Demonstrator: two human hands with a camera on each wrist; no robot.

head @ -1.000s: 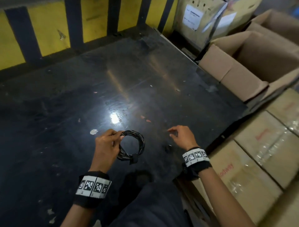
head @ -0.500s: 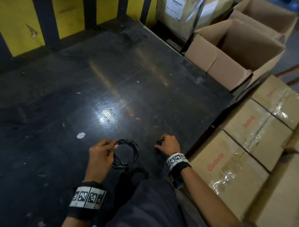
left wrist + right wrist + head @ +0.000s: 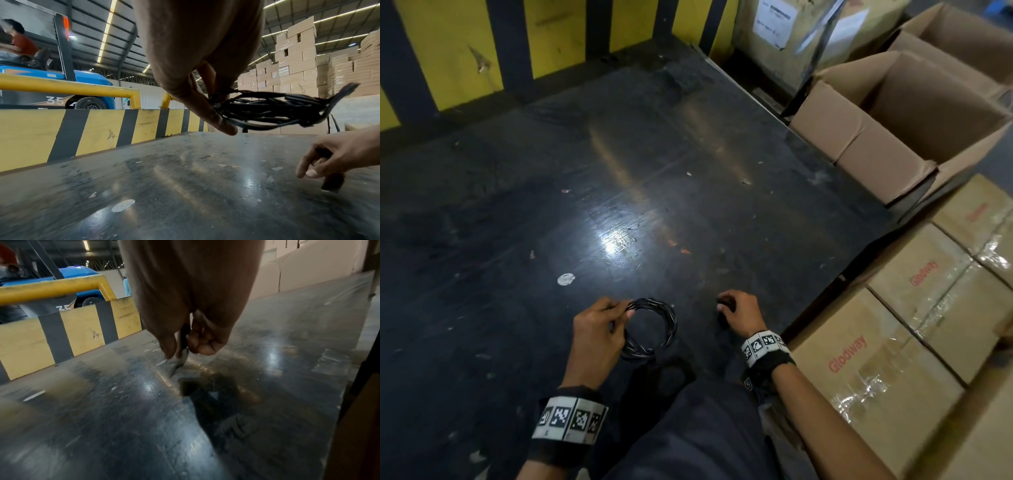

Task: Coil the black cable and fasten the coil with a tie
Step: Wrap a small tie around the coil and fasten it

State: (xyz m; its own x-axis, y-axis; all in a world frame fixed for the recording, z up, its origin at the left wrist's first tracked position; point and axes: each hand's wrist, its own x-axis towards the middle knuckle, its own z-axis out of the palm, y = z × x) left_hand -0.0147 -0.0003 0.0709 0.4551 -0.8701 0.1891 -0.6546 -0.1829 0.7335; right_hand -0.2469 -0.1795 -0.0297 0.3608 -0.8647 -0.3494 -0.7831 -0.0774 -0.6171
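**Coil in the left hand, tie in the right**

The left hand pinches the coiled cable at its left rim — the loop hangs to the right of the fingers, lifted just above the table. Well apart to the right, the right hand has thumb and fingers curled on a small dark strip, the tie, its lower end at the table.

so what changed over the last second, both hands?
The right hand went from open above the table down to a small dark piece, which it now pinches against the surface; what the piece is I cannot tell. The left hand still holds the coiled black cable, unmoved.
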